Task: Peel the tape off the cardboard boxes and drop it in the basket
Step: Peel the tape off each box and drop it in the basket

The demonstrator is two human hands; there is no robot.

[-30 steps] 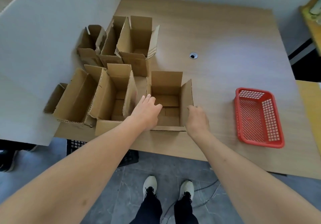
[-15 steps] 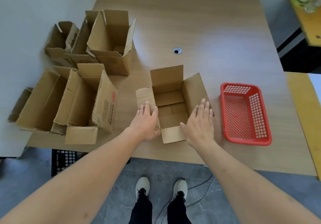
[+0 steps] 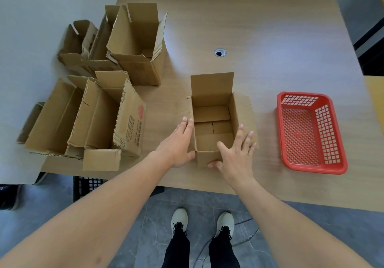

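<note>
i stand at a wooden table (image 3: 270, 28) with a small round cable hole (image 3: 220, 52) near its middle. below, my white sneakers (image 3: 180, 220) and black trousers (image 3: 176, 251) are over a grey tiled floor (image 3: 62, 215). a black crate (image 3: 89, 184) sits under the table's near left edge.

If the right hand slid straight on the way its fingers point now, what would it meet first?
Probably nothing solid. The right hand lies flat on the open box's right flap, fingers pointing away up the table. Past the flap's far edge lies bare tabletop; the red basket sits off to the right.
</note>
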